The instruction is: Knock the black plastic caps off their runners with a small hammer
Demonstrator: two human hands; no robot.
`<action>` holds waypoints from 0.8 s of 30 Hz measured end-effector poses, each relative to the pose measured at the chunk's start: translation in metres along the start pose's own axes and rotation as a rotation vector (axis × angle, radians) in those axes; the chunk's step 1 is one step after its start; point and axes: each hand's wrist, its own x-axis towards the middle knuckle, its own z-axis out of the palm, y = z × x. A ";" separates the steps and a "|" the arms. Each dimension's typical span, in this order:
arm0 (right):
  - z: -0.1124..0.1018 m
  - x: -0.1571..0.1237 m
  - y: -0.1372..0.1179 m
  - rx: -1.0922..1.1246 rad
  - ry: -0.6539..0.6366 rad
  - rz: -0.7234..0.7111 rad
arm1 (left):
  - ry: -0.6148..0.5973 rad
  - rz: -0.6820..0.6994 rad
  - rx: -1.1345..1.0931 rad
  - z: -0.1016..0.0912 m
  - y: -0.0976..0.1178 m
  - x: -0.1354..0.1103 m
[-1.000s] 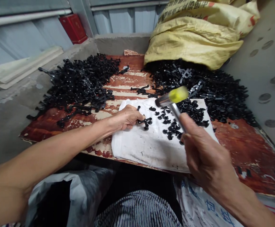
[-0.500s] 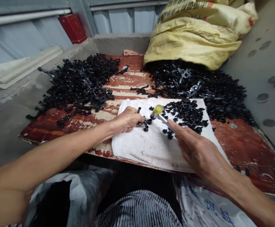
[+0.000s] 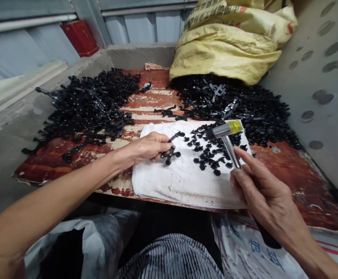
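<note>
My left hand (image 3: 154, 146) pinches a black jointed plastic piece (image 3: 170, 155) with rounded ends, low over the left part of a white cloth (image 3: 163, 182). In my right hand (image 3: 264, 193) is a small hammer (image 3: 229, 145) with a metal head, a yellow face and a dark face. Its head is raised over the right side of the cloth, apart from the left hand. Loose black round caps (image 3: 208, 153) lie scattered on the cloth between the hands and under the hammer head, which partly hides them.
A heap of black linked pieces (image 3: 90, 100) lies on the left of the worn reddish board (image 3: 287, 162). Another black heap (image 3: 261, 110) spills from a yellow woven sack (image 3: 227, 50) at the back right. Pale sacks (image 3: 244, 248) hang below the front edge.
The hammer has lifted and moved right, away from my left hand, and its head has turned. My left hand still holds the black piece, which now sits at a different angle.
</note>
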 end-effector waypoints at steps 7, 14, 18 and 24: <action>-0.001 -0.011 0.019 0.389 0.040 0.301 | -0.208 0.090 0.151 0.033 -0.001 -0.005; -0.002 -0.009 0.019 0.431 0.063 0.315 | -0.216 0.146 0.225 0.040 -0.009 0.005; -0.003 -0.009 0.017 0.447 0.059 0.292 | -0.201 0.140 0.224 0.042 -0.009 0.006; -0.003 -0.010 0.017 0.442 0.054 0.276 | -0.195 0.078 0.167 0.044 -0.006 0.004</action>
